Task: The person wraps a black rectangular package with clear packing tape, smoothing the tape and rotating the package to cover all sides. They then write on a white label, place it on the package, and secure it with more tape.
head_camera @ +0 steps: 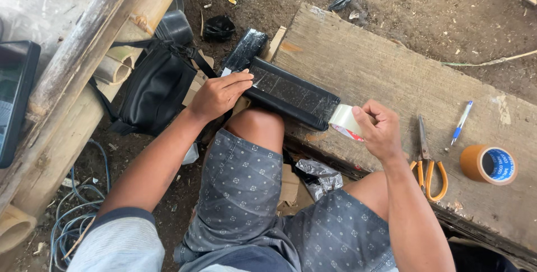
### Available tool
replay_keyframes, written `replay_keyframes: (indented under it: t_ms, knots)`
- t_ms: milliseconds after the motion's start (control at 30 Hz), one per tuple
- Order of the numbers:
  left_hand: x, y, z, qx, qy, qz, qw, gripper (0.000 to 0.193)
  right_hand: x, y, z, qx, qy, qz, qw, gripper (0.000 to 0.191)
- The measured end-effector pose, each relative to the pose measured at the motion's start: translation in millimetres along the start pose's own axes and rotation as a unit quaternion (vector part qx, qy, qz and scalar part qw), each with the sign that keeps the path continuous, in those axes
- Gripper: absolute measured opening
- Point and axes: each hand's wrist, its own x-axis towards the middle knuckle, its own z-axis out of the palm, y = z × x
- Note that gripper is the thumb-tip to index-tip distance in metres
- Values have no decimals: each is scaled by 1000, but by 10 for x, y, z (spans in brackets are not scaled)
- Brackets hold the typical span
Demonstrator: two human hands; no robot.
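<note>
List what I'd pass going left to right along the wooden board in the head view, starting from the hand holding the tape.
Right hand with the clear tape roll → orange-handled scissors → blue-and-white pen → brown tape roll, all on the wooden board.

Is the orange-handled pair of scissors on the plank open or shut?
Shut. The scissors lie flat on the wooden plank, blades together in one narrow line, handles side by side, untouched by the right hand.
</note>
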Motion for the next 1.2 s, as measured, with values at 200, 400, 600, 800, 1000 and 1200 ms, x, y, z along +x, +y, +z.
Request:
replay_keyframes:
  t_ms: [200,400,600,800,1000,1200]
  knots:
    - [36,24,-23,-2,-1,10,1000,19,57,87,26,8,4,-1,1000,39]
    - [17,29,-43,9,-12,14,1000,16,77,215,40,20,-2,22,1000,40]
    - [0,120,67,-25,-8,-149,988,26,128,440,120,31,12,37,999,38]
    - [432,38,608,-39,-97,-396,912,91,-246,473,527,76,157,31,984,35]
    - [985,-30,631,9,-165,-193,967,103,-417,392,717,160,249,58,953,35]
    - [840,1083,701,135,-291,82,943,111,-427,295,827,171,192,32,966,35]
